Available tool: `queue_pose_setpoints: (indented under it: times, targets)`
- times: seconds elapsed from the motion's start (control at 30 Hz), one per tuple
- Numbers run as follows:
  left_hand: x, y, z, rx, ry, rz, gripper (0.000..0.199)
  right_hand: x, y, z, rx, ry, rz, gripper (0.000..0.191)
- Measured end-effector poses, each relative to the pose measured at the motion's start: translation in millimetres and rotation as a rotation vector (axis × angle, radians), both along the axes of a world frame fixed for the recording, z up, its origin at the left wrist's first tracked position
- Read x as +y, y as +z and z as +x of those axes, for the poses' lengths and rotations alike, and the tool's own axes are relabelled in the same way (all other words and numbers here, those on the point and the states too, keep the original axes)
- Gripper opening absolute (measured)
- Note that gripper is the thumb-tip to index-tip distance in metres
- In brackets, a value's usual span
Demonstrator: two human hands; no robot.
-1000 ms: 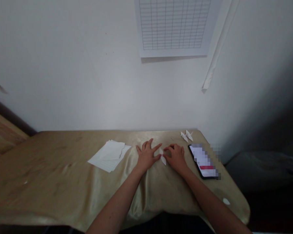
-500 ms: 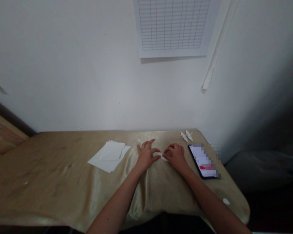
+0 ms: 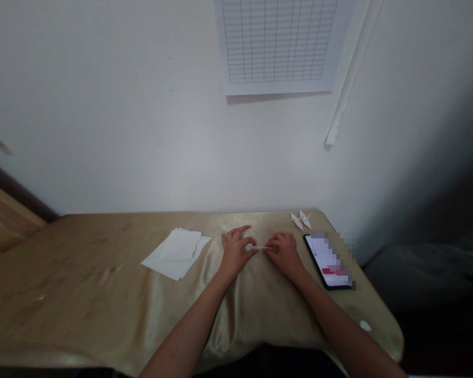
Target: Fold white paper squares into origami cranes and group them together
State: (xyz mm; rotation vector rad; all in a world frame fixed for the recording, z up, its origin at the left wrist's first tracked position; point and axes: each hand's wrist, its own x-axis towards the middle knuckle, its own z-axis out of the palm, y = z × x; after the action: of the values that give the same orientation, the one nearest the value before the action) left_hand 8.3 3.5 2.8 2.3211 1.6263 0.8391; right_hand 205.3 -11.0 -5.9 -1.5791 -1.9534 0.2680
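Observation:
Between my two hands a small folded piece of white paper (image 3: 261, 248) shows as a thin, nearly level strip. My left hand (image 3: 235, 248) pinches its left end between thumb and index finger, with the other fingers stretched away. At the right end, the thumb and curled fingers of my right hand (image 3: 284, 249) grip it. Fingertips hide both ends of the paper. Two small white folded-paper cranes (image 3: 300, 220) rest beyond my right hand. A stack of white paper sheets (image 3: 175, 253) lies to the left of my left hand.
A phone (image 3: 328, 261) with a lit, partly blurred screen lies right of my right hand. A white scrap (image 3: 365, 326) is near the right front edge. Gold cloth (image 3: 102, 294) covers the table, which meets a wall with a printed grid sheet (image 3: 276, 47).
The folded paper has turned from a slanted, wider face to a thin level strip. My right fingers have closed in around its right end; both hands stay in nearly the same place.

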Motion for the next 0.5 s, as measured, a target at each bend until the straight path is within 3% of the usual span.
queue_pose_setpoints:
  times: [0.5]
  targets:
    - [-3.4,2.2,1.4,-0.010,0.033,0.039,0.023,-10.2,13.5,3.3,-0.170,0.023,0.248,0.011]
